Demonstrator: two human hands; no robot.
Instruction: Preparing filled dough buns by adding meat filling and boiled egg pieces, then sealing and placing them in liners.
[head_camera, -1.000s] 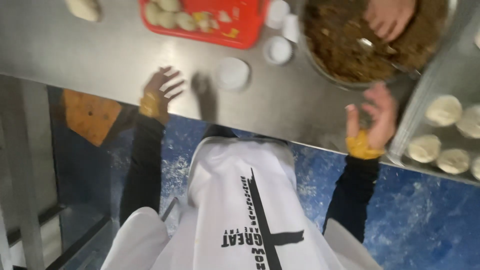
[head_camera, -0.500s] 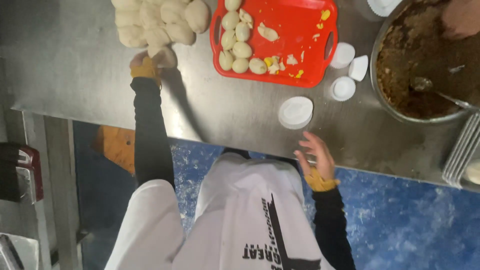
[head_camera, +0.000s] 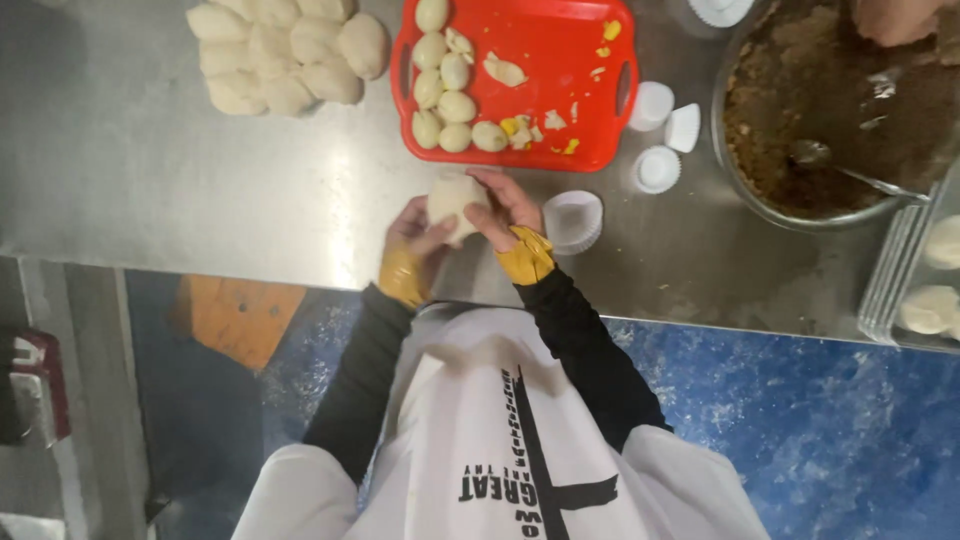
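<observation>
My left hand and right hand cup a pale, soft dough lump; both grips closed around it, shaping it above the steel tabletop.

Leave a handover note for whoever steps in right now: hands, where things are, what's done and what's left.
Left hand and right hand both cup one pale dough lump above the steel table.
More raw dough lumps sit at the far left. The red plastic tray holds small egg-shaped balls.
White paper cups lie right of the hands, beside a metal bowl of brown filling.
Done: lump picked. Left: shaping it.
</observation>
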